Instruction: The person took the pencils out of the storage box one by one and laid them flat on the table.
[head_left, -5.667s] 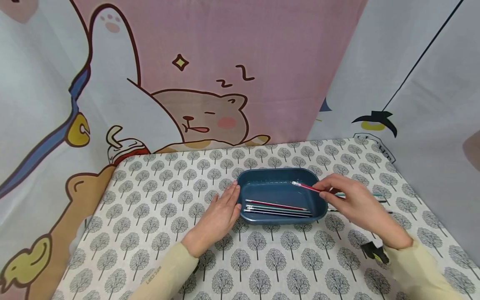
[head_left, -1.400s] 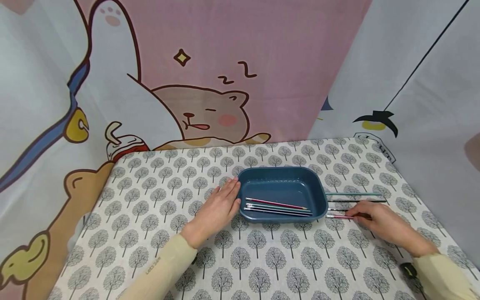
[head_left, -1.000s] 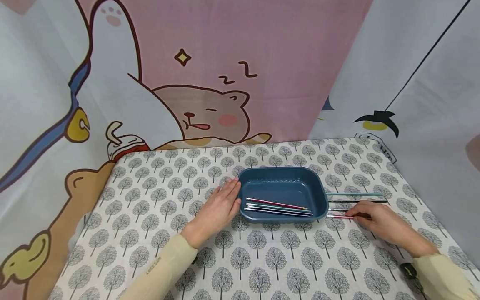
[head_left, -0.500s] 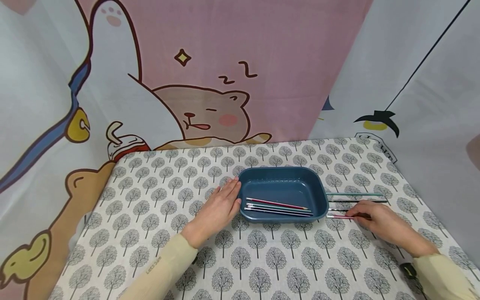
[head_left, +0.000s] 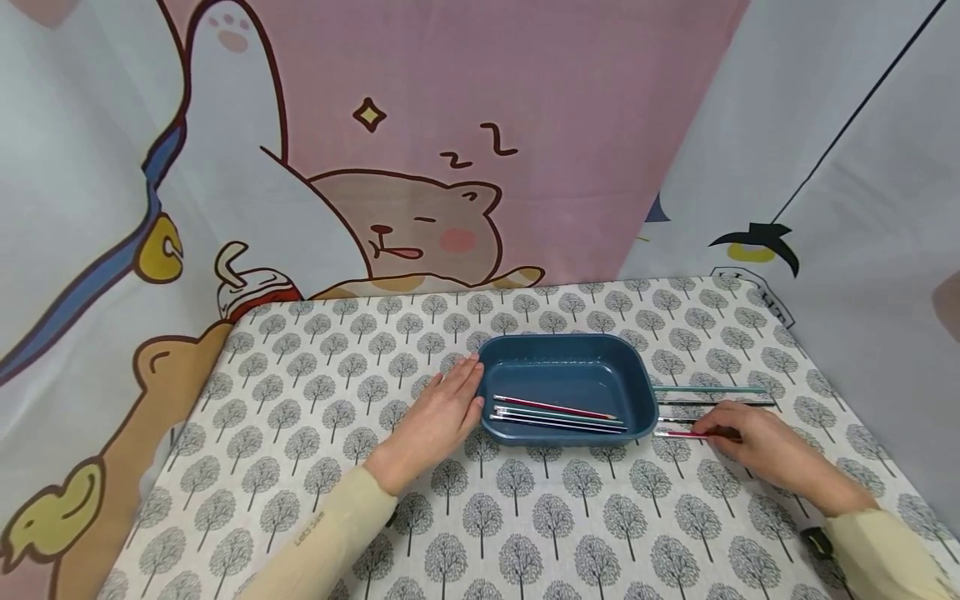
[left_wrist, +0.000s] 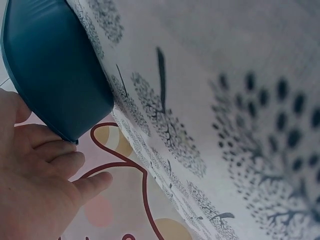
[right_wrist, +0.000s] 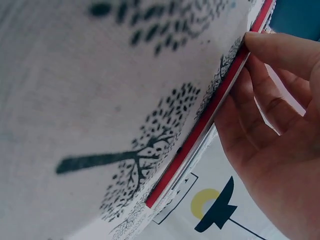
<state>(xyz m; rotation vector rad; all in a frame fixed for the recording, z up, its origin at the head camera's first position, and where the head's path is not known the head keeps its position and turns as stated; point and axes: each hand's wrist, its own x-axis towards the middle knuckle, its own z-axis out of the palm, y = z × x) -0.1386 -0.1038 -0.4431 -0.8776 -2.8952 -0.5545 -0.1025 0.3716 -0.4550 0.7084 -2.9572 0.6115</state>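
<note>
My left hand [head_left: 438, 412] lies flat with its fingers straight against the left end of a blue tray [head_left: 645, 375]; in the left wrist view its fingertips touch the rim [left_wrist: 50, 131]. My right hand [head_left: 765, 442], just right of the tray, pinches a red pencil [right_wrist: 210, 110] between thumb and fingers, low at the cloth. That pencil lies in front of a green pencil [head_left: 712, 389], a black pencil [head_left: 686, 403] and another dark one [head_left: 675, 418], partly hidden by the hand. Inside the tray, a red pencil [head_left: 555, 407] and several darker pencils [head_left: 562, 422] lie along the front.
A white cloth printed with grey trees [head_left: 315, 442] covers the table. Behind it hangs a pink and white cartoon curtain [head_left: 585, 150], with more curtain along both sides.
Earlier my right hand held a red pencil over the tray; it has moved right and down, and the red pencil is on the cloth, front of the row. Lately nothing moves.
</note>
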